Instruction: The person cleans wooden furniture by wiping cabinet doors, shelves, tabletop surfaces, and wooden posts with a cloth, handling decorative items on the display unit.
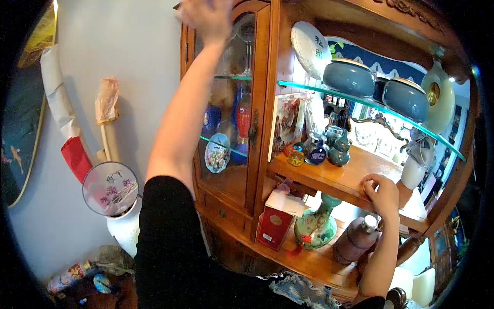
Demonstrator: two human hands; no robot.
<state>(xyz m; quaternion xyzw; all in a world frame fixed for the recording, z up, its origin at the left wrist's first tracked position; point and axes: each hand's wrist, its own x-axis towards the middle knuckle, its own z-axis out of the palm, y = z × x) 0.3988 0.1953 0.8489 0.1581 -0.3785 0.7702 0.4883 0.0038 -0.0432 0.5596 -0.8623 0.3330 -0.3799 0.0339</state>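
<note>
Head view: the right hand (pixel 382 193)'s grip is loosely curled at the edge of the wooden shelf (pixel 360 177); whether it pinches anything cannot be told. The left hand (pixel 207 18), blurred and cut off by the frame, is up by the top of the glazed cabinet door (pixel 262 98), its grip unreadable. The shelf looks stiff and solid, best held along its front edge. On it, the gourd-shaped vase (pixel 339 150) seems slick and fragile, easiest at its waist. Below, the capped brown bottle (pixel 355 243) looks rigid and weighty, better taken around the body than by the cap.
</note>
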